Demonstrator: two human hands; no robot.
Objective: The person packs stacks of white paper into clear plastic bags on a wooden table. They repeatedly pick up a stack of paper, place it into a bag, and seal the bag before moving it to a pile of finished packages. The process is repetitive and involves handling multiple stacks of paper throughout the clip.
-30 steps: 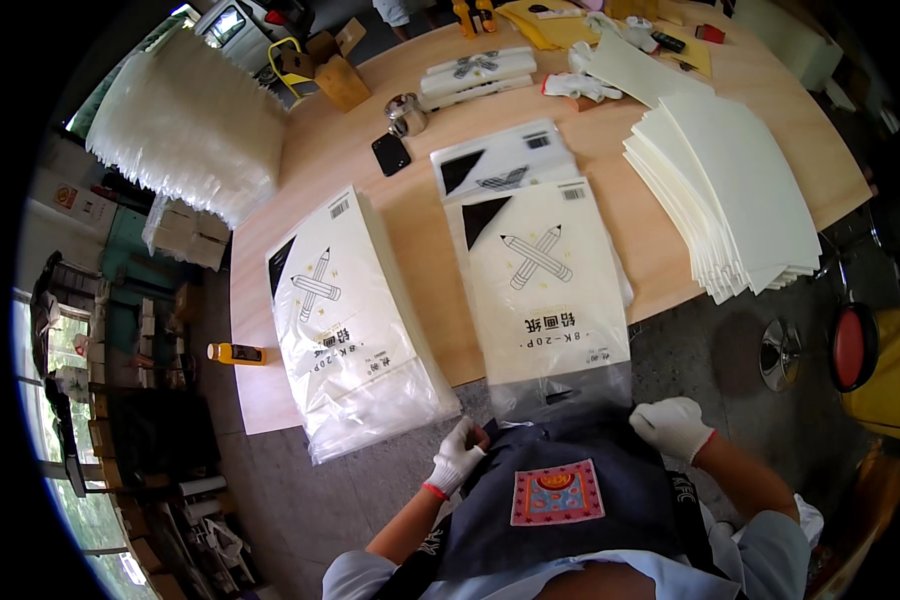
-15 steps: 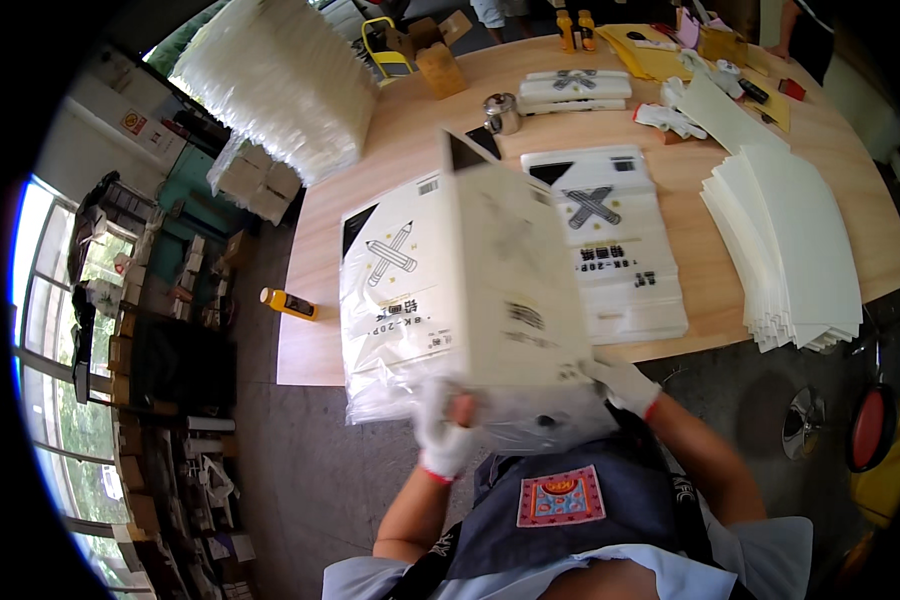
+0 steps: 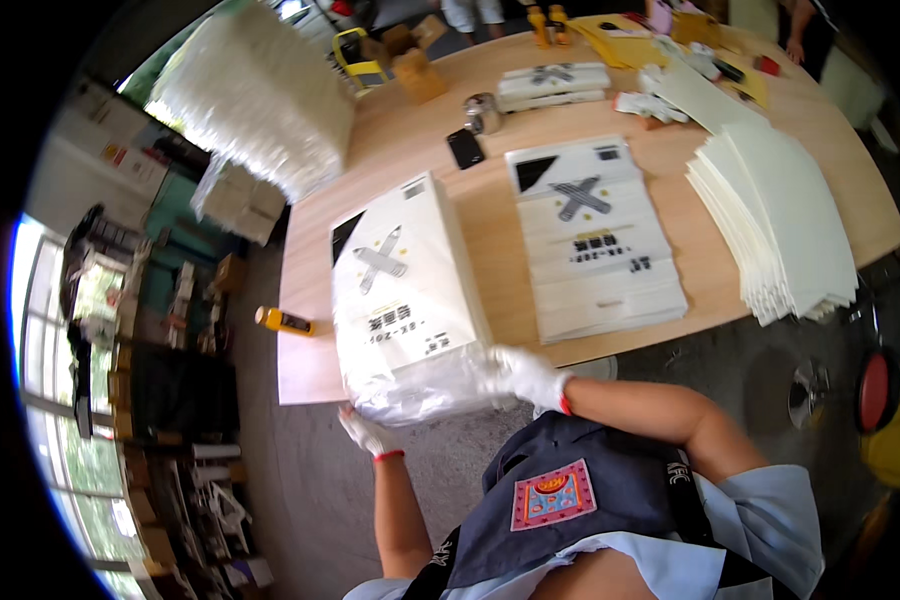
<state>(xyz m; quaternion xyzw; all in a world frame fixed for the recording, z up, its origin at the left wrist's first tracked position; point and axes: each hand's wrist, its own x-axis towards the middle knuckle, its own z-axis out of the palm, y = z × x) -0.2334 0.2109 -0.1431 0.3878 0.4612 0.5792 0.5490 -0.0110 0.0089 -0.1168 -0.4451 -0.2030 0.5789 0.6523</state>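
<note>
The white plastic-wrapped pack [image 3: 402, 300] I had raised now lies left of centre on the wooden worktop [image 3: 490, 230]; my left hand [image 3: 367, 434] and right hand [image 3: 522, 375] grip its crinkly near end.

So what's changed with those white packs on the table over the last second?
The pack that both hands held tipped up half a second ago now lies on the left stack of plastic-wrapped packs. The left hand and right hand still grip its near end. The flat pack and sheet stack stayed put.
</note>
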